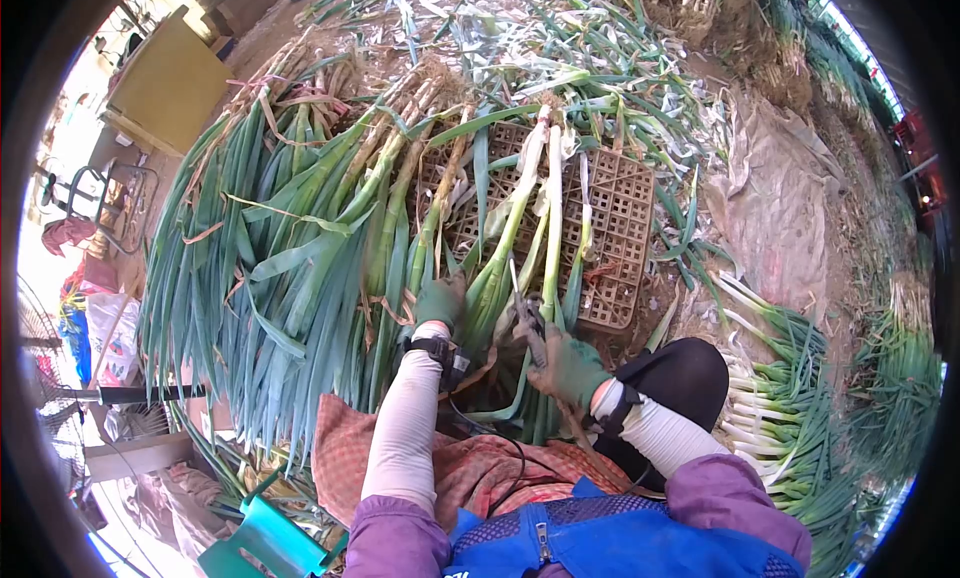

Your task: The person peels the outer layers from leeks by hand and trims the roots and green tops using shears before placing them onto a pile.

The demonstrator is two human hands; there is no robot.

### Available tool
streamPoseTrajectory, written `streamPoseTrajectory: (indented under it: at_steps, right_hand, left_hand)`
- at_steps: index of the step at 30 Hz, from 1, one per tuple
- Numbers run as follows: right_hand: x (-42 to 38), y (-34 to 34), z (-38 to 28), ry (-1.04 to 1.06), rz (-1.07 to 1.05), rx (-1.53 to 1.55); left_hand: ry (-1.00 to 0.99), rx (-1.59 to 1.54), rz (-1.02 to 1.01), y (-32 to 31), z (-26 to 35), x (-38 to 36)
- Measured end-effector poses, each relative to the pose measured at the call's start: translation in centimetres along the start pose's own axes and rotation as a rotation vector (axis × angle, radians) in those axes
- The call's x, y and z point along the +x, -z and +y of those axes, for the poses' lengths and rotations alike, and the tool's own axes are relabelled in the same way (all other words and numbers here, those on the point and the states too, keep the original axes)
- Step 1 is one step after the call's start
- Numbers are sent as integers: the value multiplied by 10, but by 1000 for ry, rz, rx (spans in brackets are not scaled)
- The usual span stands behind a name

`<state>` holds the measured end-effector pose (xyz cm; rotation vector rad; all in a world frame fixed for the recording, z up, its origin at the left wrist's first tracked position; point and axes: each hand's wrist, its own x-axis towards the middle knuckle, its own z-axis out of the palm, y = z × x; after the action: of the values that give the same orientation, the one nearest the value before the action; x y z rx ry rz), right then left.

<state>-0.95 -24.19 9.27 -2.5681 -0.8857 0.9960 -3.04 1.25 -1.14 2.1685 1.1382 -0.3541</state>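
My left hand [440, 302], in a green glove, is closed among the leaves of the green onions [312, 268]; its fingertips are partly hidden. In my gloved right hand [572, 370] is a grey air blow gun [531, 328], its thin nozzle pointing away from me. Just beyond both hands, two pale-stemmed green onions [553, 218] lie with their roots away from me across a brown plastic crate [615, 233]. To the left, a thick pile of green onions with dry outer skins covers part of the crate.
Peeled green onions [765, 408] lie in a row on the right, beside a dusty sheet [775, 198]. Leaf scraps [480, 38] litter the ground ahead. A teal plastic piece [265, 538] sits at lower left. A checked cloth [345, 453] covers my lap.
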Motion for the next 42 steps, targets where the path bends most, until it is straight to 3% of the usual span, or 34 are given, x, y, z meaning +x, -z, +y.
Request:
streamPoseTrajectory:
  at_steps: [2,3,6,11,24,28,31,35,42]
  right_hand:
    - [26,1,13,158,133,-100]
    - [19,48,-18,-61,15,-13]
    - [70,62,-3,-116,152,-27]
    - [147,108,9,-304,132,-46]
    - [156,122,18,-218,160,-97]
    - [162,129,20,-215,164,-122]
    - [160,135,26,-213,172,-143]
    - [174,126,44,-180,260,-248]
    - [152,151,23,-213,81,-170]
  left_hand:
    - [-11,-3,3,1,1,-3]
    - [-16,-4,5,1,0,-4]
    - [-21,9,2,3,1,-4]
    - [-18,30,10,5,1,-9]
    - [-244,63,-213,-3,-10,-17]
    - [-288,23,-356,-37,8,-20]
    - [-294,-119,-354,-56,30,-50]
    - [-317,-264,-290,-102,4,-64]
    - [-332,-227,-331,-95,3,-77]
